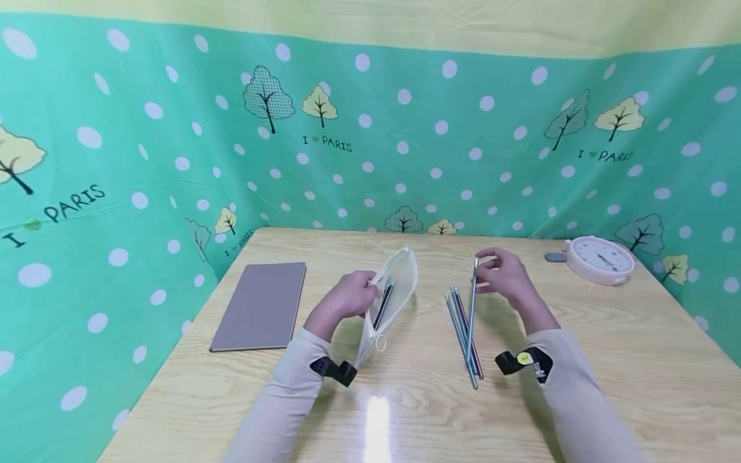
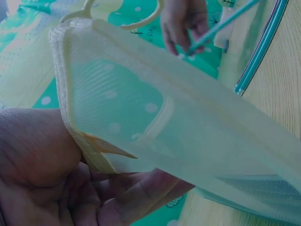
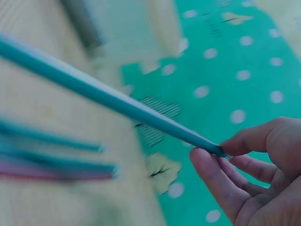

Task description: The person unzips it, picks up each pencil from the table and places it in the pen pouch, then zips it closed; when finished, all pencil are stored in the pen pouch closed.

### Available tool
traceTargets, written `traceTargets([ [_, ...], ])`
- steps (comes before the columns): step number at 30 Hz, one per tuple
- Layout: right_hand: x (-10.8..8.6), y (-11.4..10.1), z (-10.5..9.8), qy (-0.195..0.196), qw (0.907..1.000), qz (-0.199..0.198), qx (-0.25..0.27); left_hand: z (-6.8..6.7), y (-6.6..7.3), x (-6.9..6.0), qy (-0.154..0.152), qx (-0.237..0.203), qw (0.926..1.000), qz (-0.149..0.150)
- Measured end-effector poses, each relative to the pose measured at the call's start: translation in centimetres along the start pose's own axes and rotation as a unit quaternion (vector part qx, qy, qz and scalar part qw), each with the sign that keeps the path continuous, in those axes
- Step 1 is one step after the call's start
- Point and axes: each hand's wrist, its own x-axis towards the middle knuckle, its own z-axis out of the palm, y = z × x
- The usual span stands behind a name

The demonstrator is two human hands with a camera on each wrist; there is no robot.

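Observation:
My left hand (image 1: 354, 294) grips the side of a whitish, semi-transparent zip pouch (image 1: 405, 273), held with its mouth spread; dark pencils (image 1: 383, 305) lie inside. In the left wrist view the pouch (image 2: 197, 117) covers much of the picture, its edge against my left hand (image 2: 51, 174). My right hand (image 1: 502, 276) pinches the far end of a teal pencil (image 1: 472, 308), tilted over several others (image 1: 458, 321) on the table. The right wrist view has the pencil's (image 3: 117, 101) tip between thumb and fingers of my right hand (image 3: 263, 174).
A grey notebook (image 1: 260, 305) lies on the wooden table (image 1: 417, 411) at the left. At the back right is a pink-rimmed round clock (image 1: 600, 260) with a grey tab beside it. Green patterned cloth (image 1: 382, 128) hangs behind and along the sides.

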Motion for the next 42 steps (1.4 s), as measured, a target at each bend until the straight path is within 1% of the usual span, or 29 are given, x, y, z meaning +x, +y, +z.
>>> traceTargets([
  [4, -0.6, -1.4, -0.1, 0.035, 0.9978, -0.023, 0.052, 0.0, 0.1, 0.2, -0.003, 0.001, 1.0000, 0.005],
  [6, -0.9, -2.0, 0.0, 0.049, 0.9961, -0.036, 0.063, 0.0, 0.1, 0.3, -0.004, 0.002, 0.9999, 0.010],
  [9, -1.3, -2.8, 0.4, 0.061, 0.9941, -0.057, 0.069, -0.1, 0.1, 0.3, 0.003, 0.005, 0.9999, 0.013],
  [15, -2.0, -3.8, 1.5, 0.054, 0.9905, -0.089, 0.091, -0.6, -0.2, 0.1, 0.027, 0.025, 0.9993, 0.013],
  [19, -2.0, -4.0, 2.0, 0.055, 0.9875, -0.099, 0.110, -0.7, -0.3, 0.2, 0.030, 0.039, 0.9985, 0.022],
  [23, -1.9, -3.9, 2.3, 0.054, 0.9858, -0.106, 0.119, -0.7, -0.4, 0.3, 0.030, 0.046, 0.9980, 0.030],
  [29, -2.0, -4.0, 2.6, 0.056, 0.9852, -0.105, 0.123, -0.7, -0.1, 0.2, 0.022, 0.029, 0.9991, 0.023],
  [34, -2.0, -4.0, 2.8, 0.052, 0.9841, -0.108, 0.132, -0.6, 0.0, 0.2, 0.023, 0.017, 0.9995, 0.015],
  [42, -1.9, -3.9, 3.1, 0.046, 0.9828, -0.108, 0.143, -0.5, 0.1, 0.1, 0.019, 0.001, 0.9997, 0.013],
])
